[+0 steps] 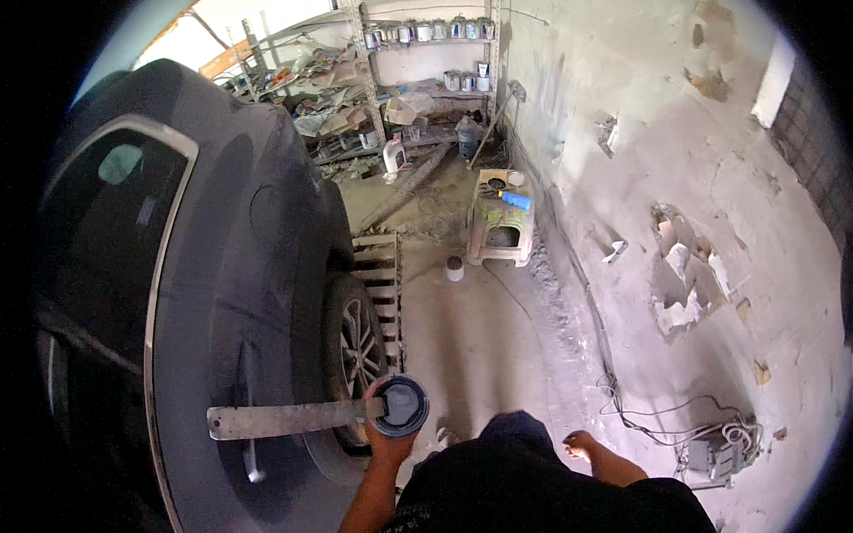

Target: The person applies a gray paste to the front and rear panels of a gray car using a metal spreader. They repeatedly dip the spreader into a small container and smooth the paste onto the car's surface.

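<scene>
My left hand [388, 444] is wrapped round an open can [424, 416] holding grey, paste-like material [404, 404]. A long flat metal strip [293, 419] reaches from the can's mouth out to the left, in front of the dark car's side. Its right end sits at the can's rim; whether my fingers also press on it is hidden. My right hand [579, 444] hangs low at my right side, fingers loosely bent and a little apart, with nothing visible in it.
A dark car [244, 222] with a wheel [358, 342] stands close on my left. Ahead are a plastic stool [480, 218] carrying a blue bottle [515, 201], a small can [455, 269] on the floor, and shelves with several cans. Cables [657, 435] lie along the right wall.
</scene>
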A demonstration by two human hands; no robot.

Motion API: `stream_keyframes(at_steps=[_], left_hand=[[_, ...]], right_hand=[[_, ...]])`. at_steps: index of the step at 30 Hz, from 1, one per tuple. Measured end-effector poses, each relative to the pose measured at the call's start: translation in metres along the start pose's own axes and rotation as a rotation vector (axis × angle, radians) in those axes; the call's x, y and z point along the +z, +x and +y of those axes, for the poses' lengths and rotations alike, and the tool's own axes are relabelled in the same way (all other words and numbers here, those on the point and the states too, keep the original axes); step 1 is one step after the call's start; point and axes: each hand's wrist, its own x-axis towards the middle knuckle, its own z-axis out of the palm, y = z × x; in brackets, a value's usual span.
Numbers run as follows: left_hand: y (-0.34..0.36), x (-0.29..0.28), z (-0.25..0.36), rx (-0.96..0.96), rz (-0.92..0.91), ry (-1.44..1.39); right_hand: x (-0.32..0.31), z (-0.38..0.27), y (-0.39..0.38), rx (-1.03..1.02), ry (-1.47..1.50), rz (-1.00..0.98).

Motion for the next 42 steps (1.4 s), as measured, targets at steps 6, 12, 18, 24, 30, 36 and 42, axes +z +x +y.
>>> stream_keyframes(at_steps=[6,12,18,24,30,36,42], left_hand=[[0.166,0.019,-0.049,0.007,-0.068,0.037],[0.325,0.061,-0.128,-0.046,0.01,0.002],[0.503,0.1,-0.145,0.079,0.043,0.153],[0.663,0.125,-0.207,0.124,0.052,0.056],[0.852,0.147,-0.316,0.065,0.106,-0.195],[1.043,0.172,-0.379,0.062,0.096,-0.298],[1.176,0.186,-0.404,-0.067,0.194,-0.239]], right_hand=[[-0.028,-0.086,0.035,0.334,0.634,0.173],[-0.116,-0.173,0.178,0.211,0.73,0.005],[-0.301,-0.392,0.309,-0.029,0.157,0.232],[-0.445,-0.661,0.344,-0.292,0.299,0.581],[-0.499,-0.734,0.49,-0.502,-0.075,0.772],[-0.523,-0.746,0.594,-0.252,-0.712,0.527],[-0.605,-0.865,0.641,0.07,0.228,0.667]])
